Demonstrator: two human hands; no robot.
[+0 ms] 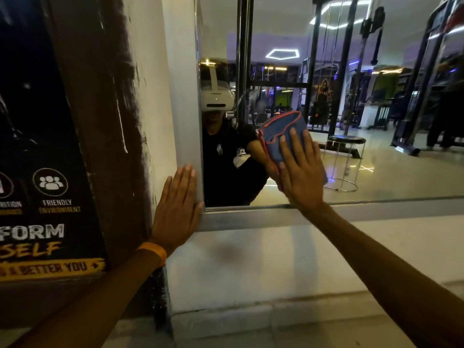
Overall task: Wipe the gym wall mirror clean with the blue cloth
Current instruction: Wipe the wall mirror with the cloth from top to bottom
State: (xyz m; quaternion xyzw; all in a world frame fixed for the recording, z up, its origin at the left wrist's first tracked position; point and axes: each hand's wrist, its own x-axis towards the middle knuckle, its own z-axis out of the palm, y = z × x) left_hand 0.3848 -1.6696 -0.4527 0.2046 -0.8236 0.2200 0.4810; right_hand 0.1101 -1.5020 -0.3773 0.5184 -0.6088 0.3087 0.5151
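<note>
The wall mirror (pixel 391 169) fills the upper right and reflects the gym floor and machines. A folded blue cloth (pixel 281 135) with red stitched edges lies flat against the glass near the mirror's lower left corner. My right hand (pixel 302 172) presses on the cloth with straight, spread fingers. My left hand (pixel 177 209) rests flat with straight fingers on the pale frame (pixel 187 116) at the mirror's left edge. An orange band sits on my left wrist.
A dark gym poster (pixel 47 192) covers the wall to the left of the frame. Below the mirror runs a grey sill (pixel 376 210) above a white wall panel (pixel 263 267). My own crouched reflection, with a headset, shows in the glass beside the cloth.
</note>
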